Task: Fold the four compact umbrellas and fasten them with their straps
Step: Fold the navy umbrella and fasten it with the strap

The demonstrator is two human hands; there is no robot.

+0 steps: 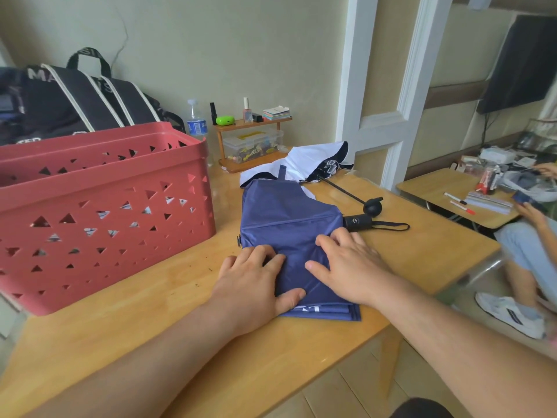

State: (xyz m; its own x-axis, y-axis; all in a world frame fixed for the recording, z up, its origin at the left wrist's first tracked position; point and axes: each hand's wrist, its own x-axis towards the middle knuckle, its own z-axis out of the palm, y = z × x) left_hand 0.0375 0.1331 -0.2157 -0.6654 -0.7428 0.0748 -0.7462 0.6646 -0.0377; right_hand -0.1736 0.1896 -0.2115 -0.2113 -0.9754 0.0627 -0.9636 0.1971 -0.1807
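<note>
Head view showed both hands pressing the blue umbrella (289,233) flat on the worktop (156,336): left hand (256,276) with fingers curled onto the canopy, right hand (346,263) spread flat, neither grip closed around anything. Beyond the hands its strap (282,171) stood loose, unfastened. Farther off, a white umbrella (304,161) lay unfolded, so most work seemingly remained.

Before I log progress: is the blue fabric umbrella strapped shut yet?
No. The blue fabric umbrella lies flattened, both hands pressing it, strap tab loose.
</note>
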